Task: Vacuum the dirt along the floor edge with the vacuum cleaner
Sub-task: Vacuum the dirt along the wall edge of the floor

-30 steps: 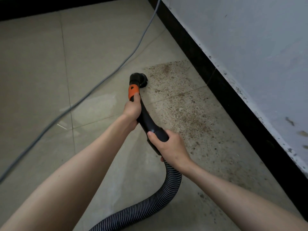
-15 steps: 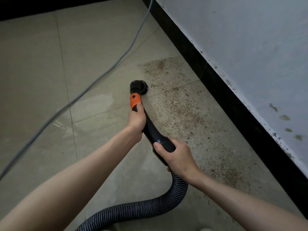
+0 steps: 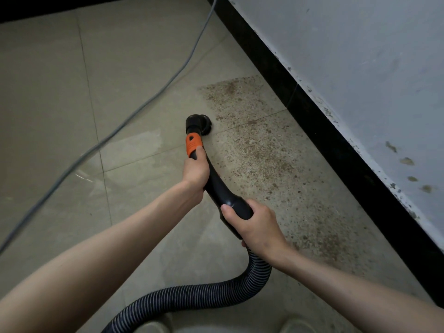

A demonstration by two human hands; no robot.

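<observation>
Pulled back toward six o'clock, the nozzle (image 3: 198, 123) now skirts the dirt (image 3: 262, 155) lying at three o'clock; my left hand (image 3: 195, 169) and right hand (image 3: 254, 223) grip the wand (image 3: 219, 186), most grit remaining.

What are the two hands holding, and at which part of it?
Both grip the vacuum wand: the left hand just below the orange collar, the right hand at the black end where the ribbed hose begins.
</observation>
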